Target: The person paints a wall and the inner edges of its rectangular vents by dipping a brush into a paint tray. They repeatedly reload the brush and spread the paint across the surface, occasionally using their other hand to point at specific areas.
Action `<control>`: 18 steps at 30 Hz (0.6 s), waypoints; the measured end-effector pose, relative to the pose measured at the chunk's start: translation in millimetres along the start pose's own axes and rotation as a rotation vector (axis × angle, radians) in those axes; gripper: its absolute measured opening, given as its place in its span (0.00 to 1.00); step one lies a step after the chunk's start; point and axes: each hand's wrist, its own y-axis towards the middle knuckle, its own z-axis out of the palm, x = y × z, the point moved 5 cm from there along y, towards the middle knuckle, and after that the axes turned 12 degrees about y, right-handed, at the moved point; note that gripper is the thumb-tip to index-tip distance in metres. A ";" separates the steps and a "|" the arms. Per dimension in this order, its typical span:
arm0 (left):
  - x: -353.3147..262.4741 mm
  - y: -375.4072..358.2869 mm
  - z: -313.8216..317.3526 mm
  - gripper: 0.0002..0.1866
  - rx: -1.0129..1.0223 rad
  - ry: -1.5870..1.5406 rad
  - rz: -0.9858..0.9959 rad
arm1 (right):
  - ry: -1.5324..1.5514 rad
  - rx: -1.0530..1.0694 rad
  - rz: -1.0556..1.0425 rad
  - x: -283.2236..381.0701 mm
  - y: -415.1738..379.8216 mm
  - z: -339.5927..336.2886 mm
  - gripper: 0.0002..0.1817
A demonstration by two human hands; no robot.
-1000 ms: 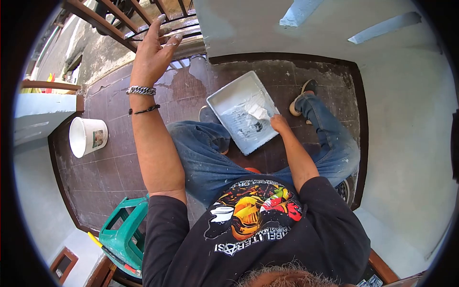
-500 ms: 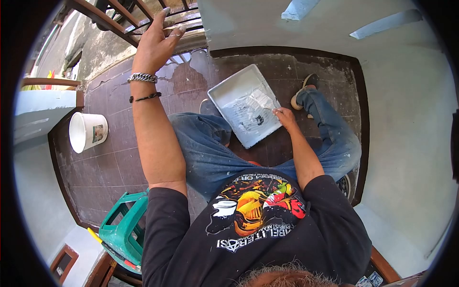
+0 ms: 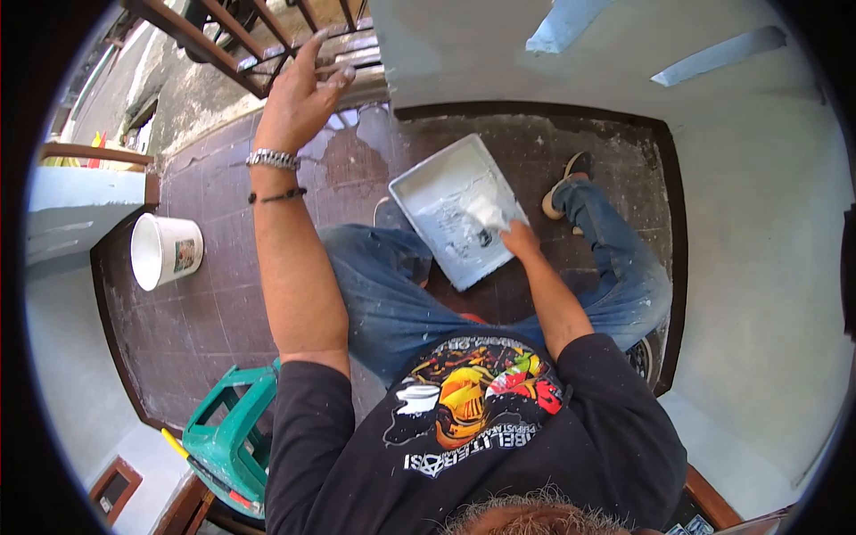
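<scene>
My left hand (image 3: pixel 299 96) is raised at the upper left, in front of the brown bars, with fingers apart and pale smears on the fingertips. Whether it touches a bar is unclear. My right hand (image 3: pixel 520 241) is closed at the right edge of a white tray (image 3: pixel 434 174). It grips a scraper (image 3: pixel 490 212) whose blade is covered in white paste and lies over the tray. White paste and a dark patch show on the tray's bottom. The scraper's handle is mostly hidden in my fist.
Brown bars (image 3: pixel 254 25) stand at the upper left. A white bucket (image 3: pixel 166 251) sits on the tiled floor (image 3: pixel 169 325) at the left. A green stool (image 3: pixel 227 428) with a yellow-handled tool (image 3: pixel 176 445) is at the lower left. A pale wall (image 3: pixel 758 196) borders the right.
The scraper and my right hand have moved slightly left and down over the tray, and the blade now looks more heaped with paste. My left hand has shifted slightly down relative to the view.
</scene>
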 end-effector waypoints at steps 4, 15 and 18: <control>1.6 1.4 -2.2 0.33 0.015 0.008 -0.031 | 0.027 0.061 0.027 -7.8 -2.3 -6.6 0.29; -14.5 -2.3 -9.3 0.34 0.012 0.002 -0.110 | 0.501 -0.213 -0.475 103.4 -45.3 -179.8 0.16; -8.8 -1.2 -4.7 0.34 -0.068 0.050 -0.007 | 0.575 -0.254 -0.439 167.5 -54.9 -260.0 0.14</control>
